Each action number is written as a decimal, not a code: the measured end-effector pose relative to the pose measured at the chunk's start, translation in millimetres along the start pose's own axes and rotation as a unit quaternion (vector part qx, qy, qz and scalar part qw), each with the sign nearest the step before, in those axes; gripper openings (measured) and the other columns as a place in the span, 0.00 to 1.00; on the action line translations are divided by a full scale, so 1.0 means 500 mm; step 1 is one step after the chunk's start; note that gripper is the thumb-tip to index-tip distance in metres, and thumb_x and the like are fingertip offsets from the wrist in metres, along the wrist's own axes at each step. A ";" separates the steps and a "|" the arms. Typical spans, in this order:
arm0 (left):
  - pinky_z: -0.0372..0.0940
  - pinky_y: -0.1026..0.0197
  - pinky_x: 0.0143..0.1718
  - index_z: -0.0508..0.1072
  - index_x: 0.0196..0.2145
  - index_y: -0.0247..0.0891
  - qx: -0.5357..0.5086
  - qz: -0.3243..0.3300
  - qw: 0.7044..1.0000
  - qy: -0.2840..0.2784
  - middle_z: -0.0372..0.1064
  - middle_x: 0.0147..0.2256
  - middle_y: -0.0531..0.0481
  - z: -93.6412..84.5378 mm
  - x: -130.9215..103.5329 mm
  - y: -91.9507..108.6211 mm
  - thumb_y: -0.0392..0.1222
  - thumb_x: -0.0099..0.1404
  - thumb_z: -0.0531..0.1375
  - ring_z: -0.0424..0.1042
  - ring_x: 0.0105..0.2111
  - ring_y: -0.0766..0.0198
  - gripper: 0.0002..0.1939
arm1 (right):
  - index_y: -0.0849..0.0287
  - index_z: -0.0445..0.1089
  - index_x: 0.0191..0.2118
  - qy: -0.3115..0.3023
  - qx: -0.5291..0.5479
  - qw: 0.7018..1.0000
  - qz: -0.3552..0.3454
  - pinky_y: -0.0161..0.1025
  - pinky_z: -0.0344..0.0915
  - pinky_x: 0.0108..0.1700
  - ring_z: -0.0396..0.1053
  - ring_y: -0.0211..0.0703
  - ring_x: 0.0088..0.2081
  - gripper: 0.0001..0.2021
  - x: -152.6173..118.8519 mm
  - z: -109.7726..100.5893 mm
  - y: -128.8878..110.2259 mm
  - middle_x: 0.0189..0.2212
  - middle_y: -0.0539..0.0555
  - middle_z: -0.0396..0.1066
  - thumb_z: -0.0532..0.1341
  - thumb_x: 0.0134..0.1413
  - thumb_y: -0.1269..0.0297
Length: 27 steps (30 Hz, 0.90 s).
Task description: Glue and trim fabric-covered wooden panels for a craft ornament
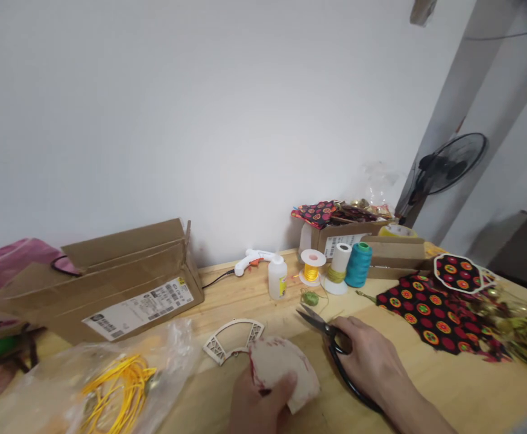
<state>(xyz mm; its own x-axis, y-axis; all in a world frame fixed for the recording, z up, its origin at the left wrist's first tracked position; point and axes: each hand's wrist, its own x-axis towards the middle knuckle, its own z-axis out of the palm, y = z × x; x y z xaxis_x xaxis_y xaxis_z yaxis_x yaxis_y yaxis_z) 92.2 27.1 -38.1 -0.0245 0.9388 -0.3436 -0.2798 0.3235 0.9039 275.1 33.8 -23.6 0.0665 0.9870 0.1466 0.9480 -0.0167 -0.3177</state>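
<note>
Right, to the wooden counter [227, 289]: 2 bare hands at work, with the pale fan-shaped piece [286, 367] up front and centre in the left hand [263, 407]. The left grip is closed, thumb over the near face, the wide curved end sticking out clear of the fingers. Reddish marks and ragged bits run along its edges.

Over to the right hand [374, 355], its grip wrapped round the black handles of the scissors [318, 322]. The blades look slightly parted and point away from the body, up and left, apart from the piece. Good handling here, I'd judge, means a firm but light thumb: squeeze too hard and a thin piece could crease. Fingertips belong well back from the edge nearest the blades, and small, slow closes of the handles would give the best control.

Just beyond the piece lies the fan-shaped frame [215, 348], close enough to snag, so a little elbow room would help. Behind the blades sits a green thread tangle [309, 298], worth steering those tips around. Bottle [277, 278] and glue gun [244, 263] stand farther back, while patterned cloth [430, 313] spreads out beyond the right hand.
</note>
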 end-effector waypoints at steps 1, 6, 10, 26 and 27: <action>0.66 0.55 0.34 0.73 0.28 0.31 -0.014 0.002 1.000 -0.004 0.74 0.23 0.44 -0.001 0.000 -0.001 0.37 0.41 0.67 0.73 0.30 0.52 0.14 | 0.51 0.67 0.33 0.004 0.003 1.000 -0.004 0.34 0.55 0.27 0.69 0.45 0.33 0.08 -0.001 0.001 0.001 0.31 0.51 0.70 0.53 0.47 0.67; 0.67 0.54 0.36 0.71 0.27 0.32 -0.060 -0.016 0.998 -0.010 0.73 0.22 0.45 0.004 0.006 0.008 0.35 0.41 0.67 0.73 0.31 0.52 0.13 | 0.52 0.68 0.33 0.018 0.053 0.997 -0.061 0.34 0.58 0.30 0.68 0.42 0.32 0.07 -0.017 0.004 0.009 0.30 0.49 0.70 0.54 0.46 0.66; 0.68 0.54 0.35 0.70 0.28 0.33 -0.093 -0.044 0.995 -0.016 0.73 0.24 0.46 0.006 0.006 0.013 0.34 0.43 0.67 0.73 0.30 0.55 0.12 | 0.53 0.68 0.33 -0.003 0.078 0.989 -0.128 0.33 0.58 0.29 0.66 0.39 0.30 0.07 -0.028 -0.001 0.014 0.27 0.49 0.68 0.53 0.47 0.65; 0.69 0.56 0.30 0.67 0.30 0.34 -0.105 -0.051 0.993 0.001 0.73 0.24 0.46 0.021 0.001 0.023 0.29 0.47 0.63 0.74 0.26 0.56 0.12 | 0.52 0.67 0.32 -0.012 0.042 0.993 -0.111 0.33 0.58 0.27 0.66 0.40 0.29 0.07 -0.024 -0.002 0.003 0.28 0.49 0.68 0.54 0.47 0.64; 0.69 0.56 0.29 0.66 0.29 0.34 -0.100 -0.050 0.994 0.006 0.73 0.23 0.46 0.023 0.000 0.025 0.28 0.47 0.63 0.74 0.26 0.56 0.11 | 0.52 0.67 0.32 -0.012 0.043 0.993 -0.111 0.33 0.58 0.28 0.66 0.40 0.29 0.07 -0.024 -0.002 0.003 0.28 0.49 0.68 0.54 0.47 0.64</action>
<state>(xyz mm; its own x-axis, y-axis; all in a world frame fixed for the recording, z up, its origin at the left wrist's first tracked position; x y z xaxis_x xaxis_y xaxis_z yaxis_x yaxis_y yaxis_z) 99.6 32.4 -24.2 0.0014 0.9015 -0.4329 -0.4669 0.3834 0.7969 276.0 21.8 -24.8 -0.1483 0.9684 0.2005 0.9083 0.2135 -0.3597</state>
